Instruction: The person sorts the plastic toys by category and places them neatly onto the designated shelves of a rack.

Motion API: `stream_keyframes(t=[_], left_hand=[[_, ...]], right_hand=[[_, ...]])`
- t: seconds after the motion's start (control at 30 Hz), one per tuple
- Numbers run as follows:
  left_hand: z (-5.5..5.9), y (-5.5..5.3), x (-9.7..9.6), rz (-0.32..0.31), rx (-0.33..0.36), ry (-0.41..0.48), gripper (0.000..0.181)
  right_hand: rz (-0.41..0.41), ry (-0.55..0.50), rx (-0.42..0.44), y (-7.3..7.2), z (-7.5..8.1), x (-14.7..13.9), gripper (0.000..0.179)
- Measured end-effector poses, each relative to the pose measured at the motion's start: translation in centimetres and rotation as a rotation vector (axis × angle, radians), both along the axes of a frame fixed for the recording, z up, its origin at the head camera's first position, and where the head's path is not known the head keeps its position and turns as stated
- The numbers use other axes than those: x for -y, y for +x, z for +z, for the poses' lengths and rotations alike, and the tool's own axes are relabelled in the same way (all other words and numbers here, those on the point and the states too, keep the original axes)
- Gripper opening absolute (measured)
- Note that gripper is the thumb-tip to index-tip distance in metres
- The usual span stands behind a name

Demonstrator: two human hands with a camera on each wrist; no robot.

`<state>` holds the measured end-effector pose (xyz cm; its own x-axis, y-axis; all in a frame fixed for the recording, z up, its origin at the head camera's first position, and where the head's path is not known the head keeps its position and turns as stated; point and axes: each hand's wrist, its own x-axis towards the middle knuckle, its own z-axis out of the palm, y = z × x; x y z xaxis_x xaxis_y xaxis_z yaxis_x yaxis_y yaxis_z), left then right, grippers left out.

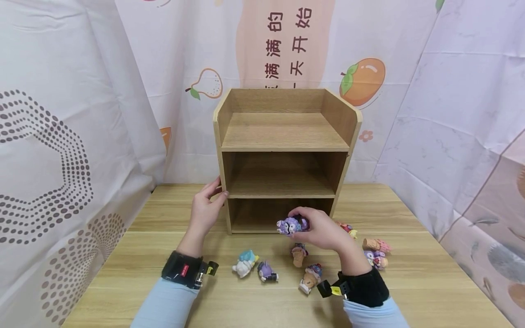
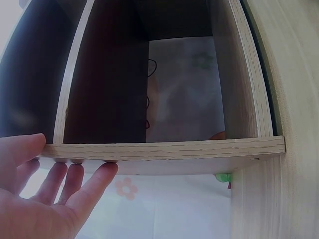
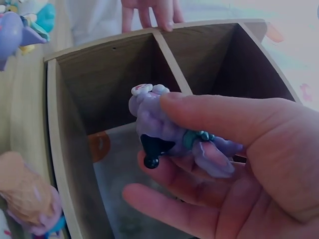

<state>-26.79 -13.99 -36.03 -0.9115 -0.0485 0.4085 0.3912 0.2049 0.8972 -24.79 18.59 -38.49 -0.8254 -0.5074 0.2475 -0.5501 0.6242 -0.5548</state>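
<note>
My right hand (image 1: 321,230) pinches a small purple animal figurine (image 3: 159,117) between thumb and fingers. It has a black piece and a teal bow on its body. The figurine is in front of the lowest compartment of a wooden shelf unit (image 1: 285,130). At the unit's left side panel, my left hand (image 1: 206,209) rests its thumb by the front edge. Its other fingertips touch the panel's outer face, as the left wrist view shows. Below the right hand, an ice-cream-cone figurine (image 1: 298,256) lies on the table.
A white figurine with blue (image 1: 244,265) and a purple figurine (image 1: 266,272) lie left of centre. Another with a blue-red top (image 1: 310,277) is near the right wrist. Further right are a pink cone figurine (image 1: 376,245) and a purple one (image 1: 375,259). Printed curtains (image 1: 184,150) hang behind.
</note>
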Motion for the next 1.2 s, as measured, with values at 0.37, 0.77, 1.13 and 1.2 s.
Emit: stream_keyframes(t=[0.37,0.77,1.13,1.2], left_hand=[[0.0,0.0,-0.1,0.001,-0.006,-0.005,0.052],[-2.9,-2.5,1.0,-0.015,-0.012,0.035,0.054],[-2.9,-2.5,1.1,-0.009,-0.023,0.018,0.053],[-2.8,-2.6,1.1,-0.016,-0.028,0.018,0.053]], right_hand=[[-0.073,-0.048,-0.001,-0.3,0.5,-2.2,0.044],[-0.147,0.04,-0.018,-0.8,0.5,-3.4,0.046],[-0.14,0.126,-0.016,-1.8,-0.2,-2.8,0.046],[-0.138,0.149,-0.018,-2.1,-0.3,-2.7,0.046]])
